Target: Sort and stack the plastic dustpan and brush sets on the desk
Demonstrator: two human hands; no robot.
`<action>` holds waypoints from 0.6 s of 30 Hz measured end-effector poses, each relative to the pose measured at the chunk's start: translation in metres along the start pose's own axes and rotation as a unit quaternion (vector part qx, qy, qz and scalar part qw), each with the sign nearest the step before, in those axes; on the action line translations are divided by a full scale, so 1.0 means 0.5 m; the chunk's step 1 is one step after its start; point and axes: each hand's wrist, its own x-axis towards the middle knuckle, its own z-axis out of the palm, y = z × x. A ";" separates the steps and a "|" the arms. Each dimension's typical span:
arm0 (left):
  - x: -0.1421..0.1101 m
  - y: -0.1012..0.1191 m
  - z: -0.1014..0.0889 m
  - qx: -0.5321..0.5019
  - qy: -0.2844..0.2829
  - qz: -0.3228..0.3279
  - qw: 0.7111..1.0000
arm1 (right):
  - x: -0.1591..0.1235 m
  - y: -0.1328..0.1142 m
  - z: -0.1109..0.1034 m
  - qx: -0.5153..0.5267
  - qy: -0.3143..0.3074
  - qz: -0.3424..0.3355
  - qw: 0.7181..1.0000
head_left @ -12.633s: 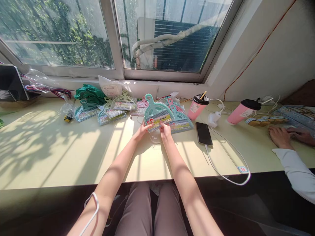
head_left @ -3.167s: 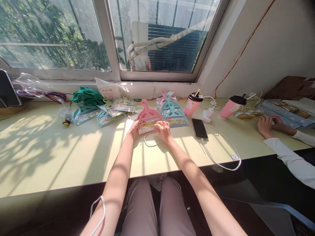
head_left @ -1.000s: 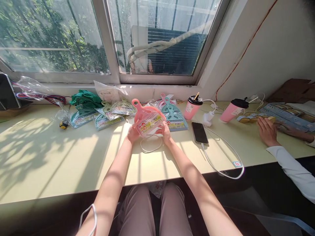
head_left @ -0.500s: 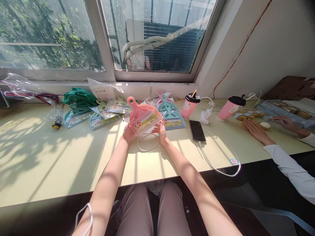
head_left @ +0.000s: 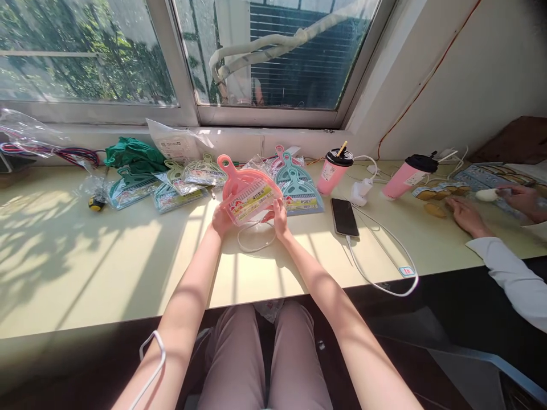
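Observation:
Between my two hands is a pink mini dustpan and brush set [head_left: 244, 181] with a yellow label, tilted above the table. My left hand [head_left: 221, 218] grips its lower left corner, and my right hand [head_left: 280, 217] has its fingers closed on the lower right edge. A loop of white cable [head_left: 256, 249] lies just below the set. Behind it to the right, teal dustpan sets [head_left: 302, 191] overlap one another. More packaged sets lie to the left, among them a teal one [head_left: 131, 191] and a green one [head_left: 177, 199].
A phone [head_left: 344, 216] on a white charging cable lies to the right. Two pink cups [head_left: 332, 173] with black lids stand behind it. Another person's hand [head_left: 468, 216] rests at the far right beside brush-like items. Green plastic [head_left: 134, 154] and a yellow-black object [head_left: 96, 203] are at left.
My view has tipped slightly downward, and both hands still hold the pink set. The other person's farther hand has picked up a pale-ended item.

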 end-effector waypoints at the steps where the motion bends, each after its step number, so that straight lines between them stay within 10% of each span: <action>1: 0.001 0.000 -0.003 -0.003 -0.001 0.004 1.000 | 0.001 -0.001 0.000 0.003 -0.002 0.004 1.000; 18: 0.015 -0.017 -0.021 0.088 -0.017 -0.038 0.995 | 0.007 -0.001 -0.012 -0.053 0.069 -0.023 0.996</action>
